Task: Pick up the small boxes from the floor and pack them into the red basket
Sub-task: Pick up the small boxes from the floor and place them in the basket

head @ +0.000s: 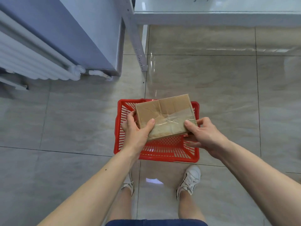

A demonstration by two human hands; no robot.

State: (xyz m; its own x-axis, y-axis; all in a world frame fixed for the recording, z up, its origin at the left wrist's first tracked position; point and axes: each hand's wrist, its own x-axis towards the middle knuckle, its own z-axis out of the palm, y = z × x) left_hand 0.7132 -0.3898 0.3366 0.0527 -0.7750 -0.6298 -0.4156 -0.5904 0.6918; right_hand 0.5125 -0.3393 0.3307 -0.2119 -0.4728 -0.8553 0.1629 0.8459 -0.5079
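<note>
A flat brown cardboard box (164,116), creased and taped on top, is held level just above the red basket (156,158). My left hand (136,130) grips its near left corner, thumb on top. My right hand (203,136) pinches its near right corner. The slotted plastic basket stands on the tiled floor straight in front of my feet; the box hides most of its inside, and the visible near part holds nothing.
A white radiator (29,57) and a blue-grey cabinet (84,30) stand at the far left. A white table (211,12) with a leg (138,46) stands beyond the basket. My white shoes (189,178) are just behind the basket. Glossy beige tiles surround it.
</note>
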